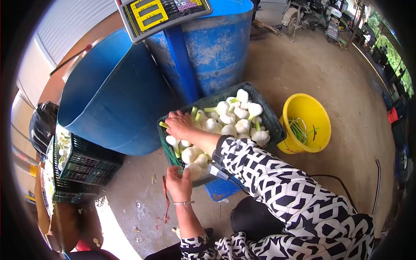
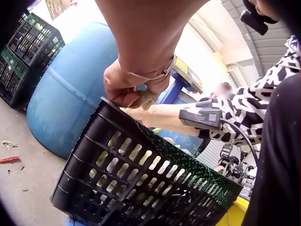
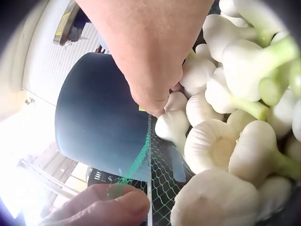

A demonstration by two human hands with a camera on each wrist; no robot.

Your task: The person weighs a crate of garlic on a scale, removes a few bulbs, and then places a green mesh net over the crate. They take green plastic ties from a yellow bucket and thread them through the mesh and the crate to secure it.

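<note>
White garlic bulbs (image 1: pixel 227 118) (image 3: pixel 211 146) with short green stems fill a crate (image 1: pixel 277 130) (image 2: pixel 131 179) lined with green net (image 3: pixel 162 188). My left hand (image 1: pixel 180 186) (image 2: pixel 136 89) (image 3: pixel 106 207) is at the crate's near left corner, fingers curled, pinching the net's edge at the rim. Over the far left corner my right hand (image 1: pixel 180 125) (image 3: pixel 150 89) reaches down among the bulbs; a green stem (image 1: pixel 164 125) sticks out beside its fingers. What those fingertips hold is hidden. A blue support (image 1: pixel 221 189) shows under the crate.
Two large blue barrels (image 1: pixel 108 91) (image 2: pixel 75 89) stand beyond and left of the crate, near a scale display (image 1: pixel 151 15). A yellow bucket (image 1: pixel 323 130) with green scraps is at the right. Stacked dark crates (image 1: pixel 86 160) stand left; a red strip (image 1: pixel 166 199) lies on the floor.
</note>
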